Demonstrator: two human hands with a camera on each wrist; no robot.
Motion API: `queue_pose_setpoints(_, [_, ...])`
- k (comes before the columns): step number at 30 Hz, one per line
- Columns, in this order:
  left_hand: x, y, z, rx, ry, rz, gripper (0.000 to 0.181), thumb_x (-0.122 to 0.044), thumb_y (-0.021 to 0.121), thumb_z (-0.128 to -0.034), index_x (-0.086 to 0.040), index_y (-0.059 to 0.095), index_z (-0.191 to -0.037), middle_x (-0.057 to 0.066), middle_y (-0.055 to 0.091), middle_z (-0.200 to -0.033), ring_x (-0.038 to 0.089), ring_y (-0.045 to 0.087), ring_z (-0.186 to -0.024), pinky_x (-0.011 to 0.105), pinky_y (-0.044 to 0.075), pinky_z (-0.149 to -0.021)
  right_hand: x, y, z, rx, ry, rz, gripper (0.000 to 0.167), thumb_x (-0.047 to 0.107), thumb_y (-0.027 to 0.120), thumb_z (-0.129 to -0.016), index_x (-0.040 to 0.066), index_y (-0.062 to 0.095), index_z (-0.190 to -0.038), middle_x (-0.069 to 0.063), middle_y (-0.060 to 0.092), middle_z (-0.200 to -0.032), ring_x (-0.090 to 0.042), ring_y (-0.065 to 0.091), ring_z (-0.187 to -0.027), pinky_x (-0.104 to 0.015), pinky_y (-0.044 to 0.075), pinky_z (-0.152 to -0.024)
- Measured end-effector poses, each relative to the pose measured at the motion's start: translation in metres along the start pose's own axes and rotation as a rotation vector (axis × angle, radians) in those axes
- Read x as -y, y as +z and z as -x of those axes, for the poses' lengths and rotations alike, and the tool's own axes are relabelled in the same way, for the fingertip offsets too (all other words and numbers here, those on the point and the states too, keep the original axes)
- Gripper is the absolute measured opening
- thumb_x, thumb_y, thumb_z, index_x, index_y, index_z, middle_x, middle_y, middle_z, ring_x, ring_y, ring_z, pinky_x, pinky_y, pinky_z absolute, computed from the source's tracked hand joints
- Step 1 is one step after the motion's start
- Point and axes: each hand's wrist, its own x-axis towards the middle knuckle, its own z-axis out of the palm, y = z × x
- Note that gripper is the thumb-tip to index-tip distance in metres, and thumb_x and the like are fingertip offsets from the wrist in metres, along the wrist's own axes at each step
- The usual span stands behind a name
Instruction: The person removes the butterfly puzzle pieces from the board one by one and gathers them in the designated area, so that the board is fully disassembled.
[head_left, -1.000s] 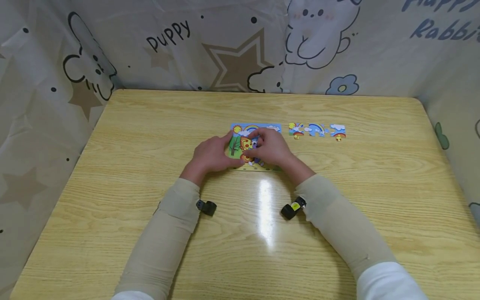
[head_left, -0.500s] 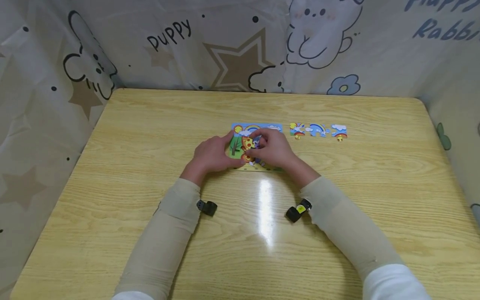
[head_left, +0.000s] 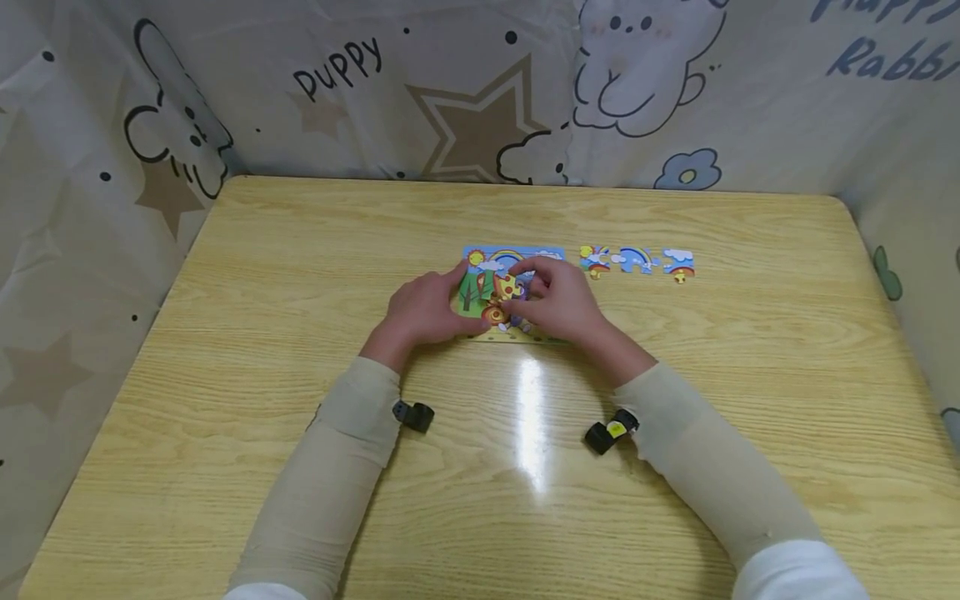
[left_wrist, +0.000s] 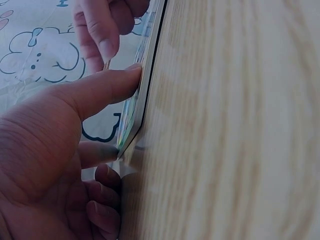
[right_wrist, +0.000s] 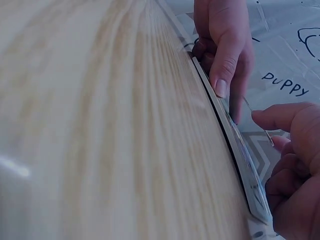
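Note:
A colourful picture board with a sun, rainbow and trees lies flat on the table. At its left side the left hand holds the edge, thumb on the near side and index finger toward the far corner. Over the board's right part, the right hand pinches a puzzle piece between thumb and index finger. In the right wrist view that thin piece is tilted above the board. The right hand hides the board's right part.
Three puzzle pieces stand in a row right of the board: one with a sun, one with a rainbow, one with clouds. Patterned cloth hangs behind the wooden table. Both wrists carry small black devices.
The right hand and its pinched piece have shifted slightly right, uncovering more of the trees. The right forearm has swung outward too. The left hand has stayed in place.

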Motion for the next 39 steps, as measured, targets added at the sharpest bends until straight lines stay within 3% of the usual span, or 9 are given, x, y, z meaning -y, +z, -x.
queue_pose_setpoints(8, [0.000,0.000,0.000,0.003,-0.009,0.005,0.105,-0.065,0.072,-0.0792,-0.023,0.022,-0.161,0.016,0.057,-0.134,0.031,0.056,-0.114,0.044,0.045,-0.083,-0.008,-0.011,0.011,0.003,0.053,-0.034,0.039,0.016,0.085,-0.081,0.007,0.069,-0.115,-0.002,0.036,-0.059,-0.016,0.031,-0.053,-0.034,0.034,-0.058])
queue_pose_setpoints(13, [0.000,0.001,0.000,0.002,-0.010,0.011,0.105,-0.065,0.073,-0.0789,-0.023,0.022,-0.161,0.016,0.055,-0.137,0.031,0.054,-0.118,0.044,0.044,-0.087,-0.013,-0.017,0.016,0.003,0.087,-0.041,0.040,0.016,0.085,-0.080,0.007,0.069,-0.116,-0.001,0.035,-0.060,-0.016,0.033,-0.055,-0.035,0.039,-0.067])
queue_pose_setpoints(16, [0.000,0.001,0.000,0.003,-0.010,0.016,0.105,-0.065,0.073,-0.0787,-0.023,0.022,-0.161,0.016,0.055,-0.136,0.031,0.055,-0.117,0.044,0.045,-0.086,-0.017,-0.021,0.018,0.005,0.096,-0.026,0.041,0.018,0.086,-0.080,0.009,0.070,-0.116,-0.001,0.033,-0.059,-0.017,0.033,-0.055,-0.035,0.039,-0.068])
queue_pose_setpoints(22, [-0.001,0.001,0.001,-0.003,-0.003,0.009,0.105,-0.065,0.072,-0.0787,-0.023,0.022,-0.161,0.016,0.056,-0.136,0.032,0.055,-0.116,0.044,0.045,-0.084,-0.025,-0.030,0.023,0.004,0.104,0.017,0.040,0.021,0.086,-0.080,0.012,0.072,-0.116,0.000,0.032,-0.057,-0.017,0.031,-0.053,-0.035,0.032,-0.059])
queue_pose_setpoints(30, [-0.002,0.001,0.002,-0.010,-0.007,0.007,0.105,-0.064,0.073,-0.0788,-0.022,0.023,-0.161,0.016,0.056,-0.136,0.031,0.055,-0.115,0.044,0.045,-0.084,-0.028,-0.042,0.030,0.015,0.124,0.009,0.041,0.014,0.085,-0.082,0.004,0.068,-0.118,-0.001,0.033,-0.060,-0.017,0.033,-0.054,-0.037,0.037,-0.070])
queue_pose_setpoints(39, [-0.001,0.002,0.001,-0.011,-0.008,0.006,0.105,-0.065,0.072,-0.0791,-0.022,0.022,-0.161,0.016,0.054,-0.139,0.032,0.054,-0.118,0.046,0.044,-0.087,-0.036,-0.055,0.036,0.029,0.123,0.062,0.039,0.016,0.084,-0.083,0.006,0.068,-0.117,-0.002,0.034,-0.062,-0.017,0.033,-0.055,-0.037,0.035,-0.069])
